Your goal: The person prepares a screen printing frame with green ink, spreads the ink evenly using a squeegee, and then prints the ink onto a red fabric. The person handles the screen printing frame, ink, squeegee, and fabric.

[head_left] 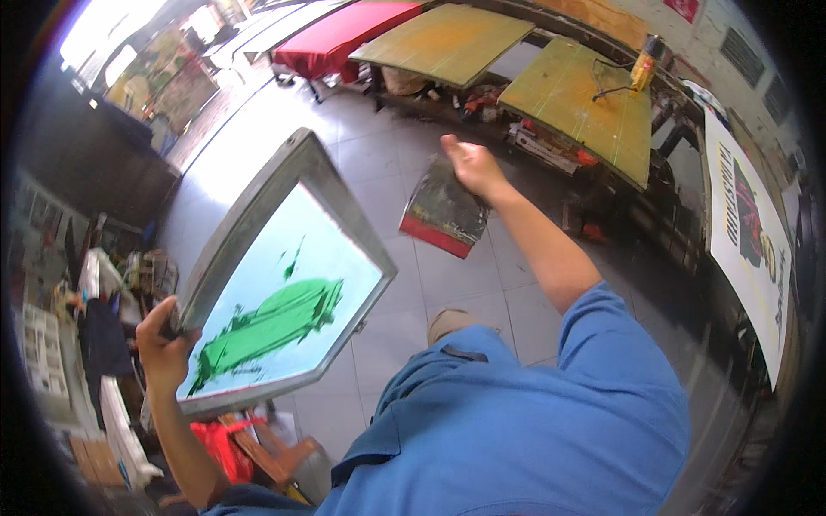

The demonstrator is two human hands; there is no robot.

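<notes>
Head view: My left grip [168,340] curls around the left edge of a green-smeared framed screen [331,236], which spreads rightward from it; my right grip [473,168] clasps a dark, red-edged slab [443,206], well apart, tiled floor [379,159] showing between.

At the right edge of the frame, a white poster [747,288] carries bold dark capitals [732,194], which run sideways along its upper left side. Smaller dark lettering [779,294] runs along its right side, too slanted and small to make out surely. At the upper right, a red sign [683,8] on the wall bears pale marks too small to read.
</notes>
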